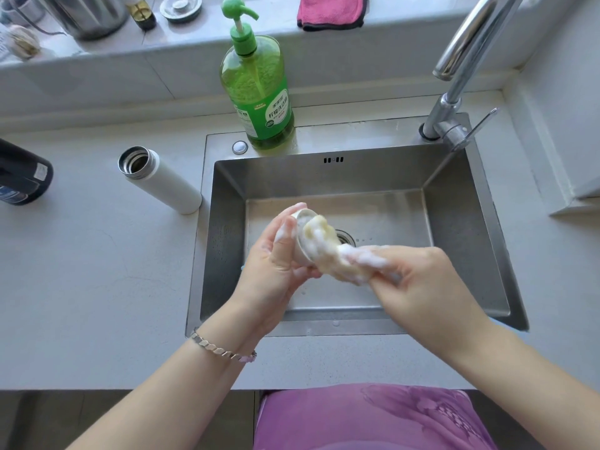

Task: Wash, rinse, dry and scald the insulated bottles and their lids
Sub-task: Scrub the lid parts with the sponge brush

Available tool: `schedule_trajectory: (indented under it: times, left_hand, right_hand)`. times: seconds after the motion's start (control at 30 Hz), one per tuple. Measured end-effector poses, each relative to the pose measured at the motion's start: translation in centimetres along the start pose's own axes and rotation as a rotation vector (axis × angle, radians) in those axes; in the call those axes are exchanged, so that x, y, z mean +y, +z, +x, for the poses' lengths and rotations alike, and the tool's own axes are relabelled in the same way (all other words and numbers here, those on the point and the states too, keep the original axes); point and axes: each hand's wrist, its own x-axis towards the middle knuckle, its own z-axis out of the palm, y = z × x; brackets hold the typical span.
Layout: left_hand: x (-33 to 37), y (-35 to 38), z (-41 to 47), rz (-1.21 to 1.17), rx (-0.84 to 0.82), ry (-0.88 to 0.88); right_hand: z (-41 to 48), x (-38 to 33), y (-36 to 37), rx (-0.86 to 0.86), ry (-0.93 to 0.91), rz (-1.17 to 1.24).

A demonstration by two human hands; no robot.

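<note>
Left hand: the left hand point(279, 264) is curled round a small white cup-shaped bottle lid point(302, 251), fingers behind it and thumb in front, with foam on the fingers.
Right hand: the right hand point(418, 280) pinches a yellowish, foam-covered washing cloth point(324, 245) in bent fingers; the cloth's far end is pressed into the lid's open side.
Lid position: held over the basin of the stainless-steel sink point(470, 222), just toward 9 o'clock of the round drain point(344, 237).
White bottle: a white cylindrical insulated bottle point(162, 180) with a steel mouth stands uncapped on the grey countertop point(97, 287), at 9 o'clock of the sink, just beside its rim.
Dark bottle: a dark blue-black bottle point(22, 177) is cut off at the picture's 9 o'clock edge, well apart from the white one.
Soap: a green transparent pump bottle of dish soap point(259, 92) stands on the sink's back rim at 12 o'clock.
Tap: a chrome swivel faucet point(454, 92) rises from the rim at 2 o'clock.
Sill: a folded pink cloth point(331, 11) lies at 12 o'clock, behind the soap.
Wrist: a silver link bracelet point(220, 350) circles the left wrist.
</note>
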Motion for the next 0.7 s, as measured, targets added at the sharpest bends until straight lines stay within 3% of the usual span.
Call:
schedule_trajectory:
  times: [0.07, 0.23, 0.37, 0.47, 0.7]
  left_hand:
    - [-0.1, 0.1, -0.1, 0.011, -0.005, -0.005]
    - [0.2, -0.2, -0.4, 0.053, -0.064, -0.026]
    - [0.0, -0.1, -0.6, 0.067, -0.079, -0.027]
    - [0.3, 0.0, -0.6, 0.046, -0.084, -0.018]
    - [0.0, 0.6, -0.6, 0.034, -0.043, -0.01]
  right_hand:
    - [-0.1, -0.7, 0.2, -0.015, -0.063, 0.027]
    - [0.6, 0.8, 0.0, 0.083, 0.024, -0.007]
    - [0.3, -0.7, 0.4, 0.089, -0.067, -0.013]
    - [0.9, 0.6, 0.1, 0.133, 0.059, 0.007]
    - [0.9, -0.5, 0.4, 0.088, 0.017, -0.03]
